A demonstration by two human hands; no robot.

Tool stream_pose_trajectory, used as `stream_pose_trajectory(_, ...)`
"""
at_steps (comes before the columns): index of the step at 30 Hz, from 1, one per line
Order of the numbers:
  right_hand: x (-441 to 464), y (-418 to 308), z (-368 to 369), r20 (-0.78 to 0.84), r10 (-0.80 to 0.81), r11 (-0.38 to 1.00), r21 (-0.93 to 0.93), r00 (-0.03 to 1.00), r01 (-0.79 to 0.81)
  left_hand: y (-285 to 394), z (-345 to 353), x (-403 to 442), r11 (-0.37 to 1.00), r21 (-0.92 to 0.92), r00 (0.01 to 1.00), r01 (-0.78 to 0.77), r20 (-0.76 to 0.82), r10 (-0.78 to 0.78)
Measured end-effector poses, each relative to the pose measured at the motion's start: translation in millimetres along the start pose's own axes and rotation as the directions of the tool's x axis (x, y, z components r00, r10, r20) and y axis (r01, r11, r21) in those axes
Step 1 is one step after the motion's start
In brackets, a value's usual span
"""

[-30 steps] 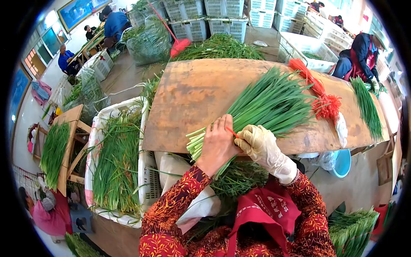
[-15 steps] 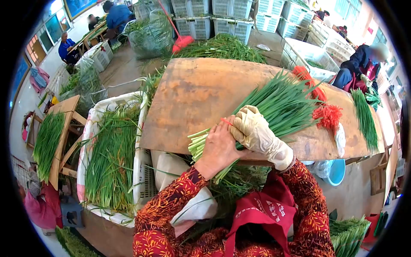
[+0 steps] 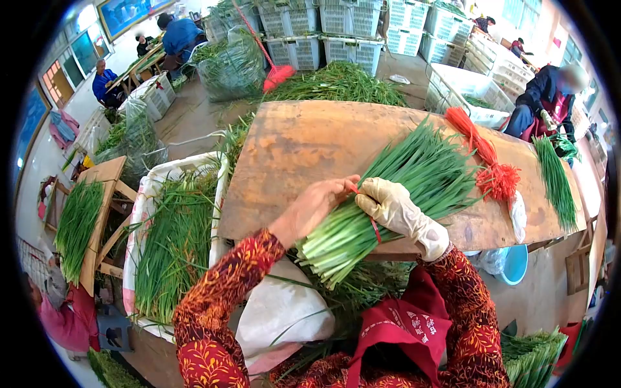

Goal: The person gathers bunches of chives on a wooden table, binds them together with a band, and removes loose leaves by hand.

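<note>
A bundle of long green stalks (image 3: 420, 174) lies on the wooden board (image 3: 291, 149), its pale ends over the near edge. A thin red tie (image 3: 375, 229) runs around it. My left hand (image 3: 317, 204), bare, is beside the bundle, its fingertips pinched at the upper end of the red tie. My right hand (image 3: 394, 210), in a cream glove, is closed at the same spot on top of the stalks, thumb and fingers pinching the tie. A bunch of red ties (image 3: 495, 174) lies to the right on the board.
A white crate (image 3: 145, 194) of loose stalks stands left of the board. Another small bundle (image 3: 555, 184) lies at the board's right end. A co-worker (image 3: 550, 103) sits at the back right. A blue basin (image 3: 514, 265) and white sack (image 3: 281, 317) are below.
My left hand has lifted off the stalks and moved up and left, uncovering their pale ends and the red tie around them. My right hand has shifted slightly and stays near the tie.
</note>
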State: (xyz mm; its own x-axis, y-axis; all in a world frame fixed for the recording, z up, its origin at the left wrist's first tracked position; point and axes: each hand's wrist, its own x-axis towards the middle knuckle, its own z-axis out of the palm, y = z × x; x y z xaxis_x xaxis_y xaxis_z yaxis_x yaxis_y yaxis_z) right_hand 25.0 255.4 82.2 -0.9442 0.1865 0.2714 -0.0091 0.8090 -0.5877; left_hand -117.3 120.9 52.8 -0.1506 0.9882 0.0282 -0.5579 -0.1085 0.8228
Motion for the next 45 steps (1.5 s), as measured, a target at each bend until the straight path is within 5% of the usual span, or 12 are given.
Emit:
stream_pose_trajectory(4, -13.6, 1.8, -7.7, 0.168, 0.011, 0.999, 0.033, 0.986, -0.017, -3.6, 36.6, -23.9, 0.999, -0.035, 1.0, -0.013, -0.006, 0.013)
stream_pose_trajectory(11, -5.1, -2.9, -1.4, 0.098, 0.048, 0.997, 0.061, 0.994, -0.055, -18.3, 16.4, -22.3, 0.943, 0.324, 0.964, -0.084, -0.212, 0.158)
stream_pose_trajectory(15, -3.0, -6.7, -2.9, 0.133, 0.108, 0.988, 0.091, 0.985, -0.121, -26.8, 4.5, -16.3, 0.993, 0.07, 0.954, -0.099, -0.277, 0.115)
stream_pose_trajectory(22, -2.4, -13.0, 1.3, 0.057, 0.111, 0.992, 0.055, 0.992, -0.115, -28.7, 4.8, -13.2, 0.953, 0.287, 0.944, -0.102, -0.274, 0.184)
stream_pose_trajectory(45, 4.6, -18.5, 9.2, 0.026, 0.112, 0.991, -0.071, 0.993, -0.11, -32.4, 0.8, -14.3, 0.933, 0.332, 0.907, -0.142, -0.333, 0.257)
